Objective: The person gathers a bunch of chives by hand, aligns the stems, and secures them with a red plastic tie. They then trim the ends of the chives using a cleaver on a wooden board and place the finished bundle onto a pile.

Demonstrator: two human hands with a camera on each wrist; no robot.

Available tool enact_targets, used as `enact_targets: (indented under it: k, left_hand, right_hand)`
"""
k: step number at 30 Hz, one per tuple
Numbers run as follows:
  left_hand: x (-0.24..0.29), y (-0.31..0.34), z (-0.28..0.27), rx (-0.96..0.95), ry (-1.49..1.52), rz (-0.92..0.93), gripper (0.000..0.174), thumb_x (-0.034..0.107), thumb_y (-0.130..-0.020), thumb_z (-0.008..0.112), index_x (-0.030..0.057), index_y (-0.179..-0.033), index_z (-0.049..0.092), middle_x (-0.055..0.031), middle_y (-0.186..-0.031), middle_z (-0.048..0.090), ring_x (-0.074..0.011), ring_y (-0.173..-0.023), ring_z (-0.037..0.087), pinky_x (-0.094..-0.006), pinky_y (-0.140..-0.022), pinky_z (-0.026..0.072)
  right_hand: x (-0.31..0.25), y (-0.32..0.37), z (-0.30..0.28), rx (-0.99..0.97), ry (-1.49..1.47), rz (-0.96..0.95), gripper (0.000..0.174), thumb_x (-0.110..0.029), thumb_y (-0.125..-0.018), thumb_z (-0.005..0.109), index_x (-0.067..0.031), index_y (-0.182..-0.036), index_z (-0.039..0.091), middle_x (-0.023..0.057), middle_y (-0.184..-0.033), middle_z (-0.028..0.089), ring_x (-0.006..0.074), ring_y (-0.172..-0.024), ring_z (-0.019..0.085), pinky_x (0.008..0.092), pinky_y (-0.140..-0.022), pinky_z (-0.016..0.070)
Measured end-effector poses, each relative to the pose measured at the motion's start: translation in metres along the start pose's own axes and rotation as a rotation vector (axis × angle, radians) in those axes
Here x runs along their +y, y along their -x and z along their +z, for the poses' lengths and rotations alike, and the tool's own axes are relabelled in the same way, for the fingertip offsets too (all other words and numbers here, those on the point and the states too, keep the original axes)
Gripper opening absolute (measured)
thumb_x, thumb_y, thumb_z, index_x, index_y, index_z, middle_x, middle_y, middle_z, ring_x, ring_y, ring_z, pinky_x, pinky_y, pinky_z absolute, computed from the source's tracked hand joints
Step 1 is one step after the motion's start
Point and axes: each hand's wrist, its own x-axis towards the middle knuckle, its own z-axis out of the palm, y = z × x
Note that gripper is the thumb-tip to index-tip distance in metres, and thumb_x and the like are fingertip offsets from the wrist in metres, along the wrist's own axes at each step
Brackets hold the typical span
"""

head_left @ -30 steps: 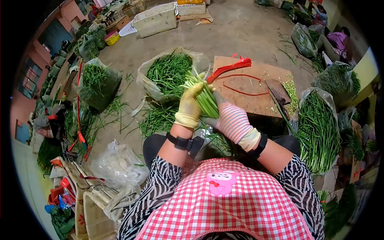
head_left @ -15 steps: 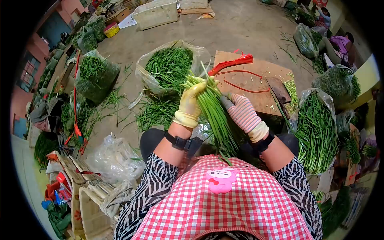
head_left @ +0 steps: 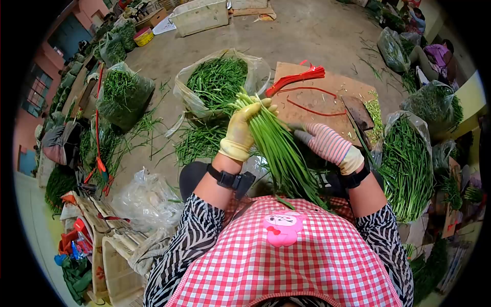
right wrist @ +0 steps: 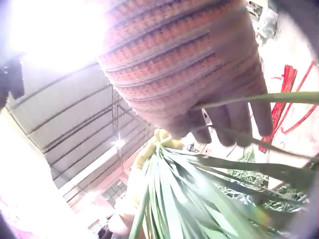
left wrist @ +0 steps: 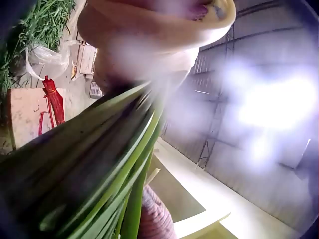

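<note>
In the head view my left hand [head_left: 244, 128], in a yellowish glove, grips a bunch of garlic chives [head_left: 276, 153] near its pale stem ends. The long green leaves fan down toward the apron. My right hand [head_left: 327, 143] wears a striped glove with grey fingertips and is just right of the bunch. Seen from the right wrist, its fingers [right wrist: 239, 124] are bent, and a couple of loose chive leaves [right wrist: 264, 99] run out from between them. Chive leaves [left wrist: 134, 169] spread below the left glove [left wrist: 144, 55] in the left wrist view.
Ahead stands a plastic bag [head_left: 255, 77] full of cut chives. A wooden board [head_left: 312, 117] bears red ties [head_left: 302, 77], a dark blade [head_left: 358, 115] and pale trimmings. More bagged chives [head_left: 406, 169] stand at the right, and crumpled clear plastic [head_left: 148, 202] lies left.
My right hand has let go of the bunch's middle and moved right and away from it. The leaves now hang spread out below my left hand, which keeps its grip.
</note>
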Motion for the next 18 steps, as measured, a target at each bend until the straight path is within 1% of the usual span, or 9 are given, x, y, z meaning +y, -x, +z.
enact_targets:
  k: [1, 3, 4, 8, 9, 10, 14, 17, 18]
  left_hand:
    - [0.000, 0.000, 0.003, 0.005, -0.019, 0.027, 0.036, 0.021, -0.098, 0.067, -0.0020, -0.126, 0.068, -0.0196, -0.122, 0.072, -0.0323, -0.114, 0.069, -0.0477, -0.104, 0.0556]
    - [0.000, 0.002, 0.009, -0.026, -0.053, 0.056, 0.033, 0.017, -0.099, 0.065, -0.0024, -0.125, 0.068, -0.0200, -0.124, 0.072, -0.0323, -0.115, 0.069, -0.0467, -0.106, 0.0542]
    - [-0.002, 0.000, 0.012, -0.043, -0.067, 0.076, 0.032, 0.016, -0.099, 0.065, -0.0025, -0.125, 0.068, -0.0199, -0.124, 0.071, -0.0320, -0.115, 0.069, -0.0465, -0.106, 0.0542]
    - [-0.007, -0.001, 0.022, -0.137, -0.130, 0.082, 0.032, 0.014, -0.101, 0.060, -0.0039, -0.127, 0.066, -0.0171, -0.126, 0.071, -0.0282, -0.114, 0.069, -0.0416, -0.105, 0.0543]
    - [-0.008, -0.001, 0.023, -0.162, -0.148, 0.082, 0.033, 0.014, -0.101, 0.060, -0.0041, -0.128, 0.066, -0.0165, -0.126, 0.071, -0.0275, -0.114, 0.069, -0.0407, -0.104, 0.0543]
    - [-0.007, 0.000, 0.024, -0.169, -0.198, 0.087, 0.035, 0.014, -0.102, 0.059, -0.0046, -0.131, 0.064, -0.0156, -0.126, 0.071, -0.0267, -0.114, 0.068, -0.0397, -0.104, 0.0542]
    - [-0.010, 0.004, 0.022, -0.188, -0.050, 0.023, 0.043, 0.014, -0.102, 0.057, -0.0072, -0.139, 0.059, -0.0175, -0.133, 0.068, -0.0281, -0.119, 0.067, -0.0413, -0.107, 0.0526]
    - [-0.009, 0.004, 0.028, -0.231, -0.071, 0.029, 0.046, 0.015, -0.102, 0.056, -0.0083, -0.141, 0.057, -0.0191, -0.136, 0.066, -0.0287, -0.122, 0.066, -0.0416, -0.108, 0.0519]
    - [-0.008, 0.005, 0.030, -0.228, -0.105, 0.023, 0.046, 0.015, -0.102, 0.055, -0.0085, -0.142, 0.056, -0.0189, -0.136, 0.066, -0.0277, -0.120, 0.066, -0.0404, -0.108, 0.0520]
  right_hand:
    - [-0.001, -0.011, 0.000, 0.183, 0.258, -0.106, 0.028, -0.020, -0.105, 0.058, -0.0032, -0.124, 0.071, 0.0279, -0.112, 0.071, 0.0420, -0.099, 0.070, 0.0456, -0.085, 0.0568]
    - [-0.007, -0.014, -0.004, 0.466, 0.169, 0.013, 0.026, -0.020, -0.105, 0.059, -0.0035, -0.120, 0.072, 0.0285, -0.110, 0.071, 0.0423, -0.099, 0.070, 0.0468, -0.084, 0.0568]
    - [-0.008, -0.020, -0.002, 0.551, 0.114, -0.030, 0.026, -0.024, -0.100, 0.064, -0.0051, -0.116, 0.073, 0.0269, -0.102, 0.072, 0.0416, -0.096, 0.071, 0.0468, -0.082, 0.0575]
    - [-0.054, -0.031, 0.010, 0.331, 0.347, 0.106, 0.035, -0.034, -0.089, 0.071, -0.0080, -0.112, 0.076, 0.0236, -0.095, 0.074, 0.0401, -0.089, 0.072, 0.0457, -0.080, 0.0589]
    - [-0.057, -0.031, 0.013, 0.361, 0.437, 0.026, 0.036, -0.034, -0.090, 0.071, -0.0080, -0.113, 0.077, 0.0237, -0.095, 0.074, 0.0391, -0.087, 0.073, 0.0457, -0.079, 0.0592]
    - [-0.057, -0.031, 0.013, 0.368, 0.395, 0.045, 0.036, -0.034, -0.089, 0.071, -0.0079, -0.114, 0.077, 0.0234, -0.094, 0.074, 0.0390, -0.086, 0.073, 0.0453, -0.078, 0.0593]
    - [-0.044, -0.035, 0.020, 0.438, 0.250, 0.035, 0.038, -0.035, -0.089, 0.073, -0.0066, -0.114, 0.076, 0.0231, -0.092, 0.074, 0.0393, -0.084, 0.073, 0.0442, -0.077, 0.0595]
    - [-0.041, -0.032, 0.020, 0.499, 0.288, -0.006, 0.035, -0.034, -0.090, 0.073, -0.0051, -0.110, 0.076, 0.0235, -0.091, 0.074, 0.0390, -0.083, 0.073, 0.0437, -0.075, 0.0595]
    - [-0.036, -0.033, 0.021, 0.479, 0.156, -0.033, 0.033, -0.033, -0.091, 0.073, -0.0044, -0.106, 0.076, 0.0233, -0.091, 0.074, 0.0388, -0.082, 0.073, 0.0437, -0.074, 0.0594]
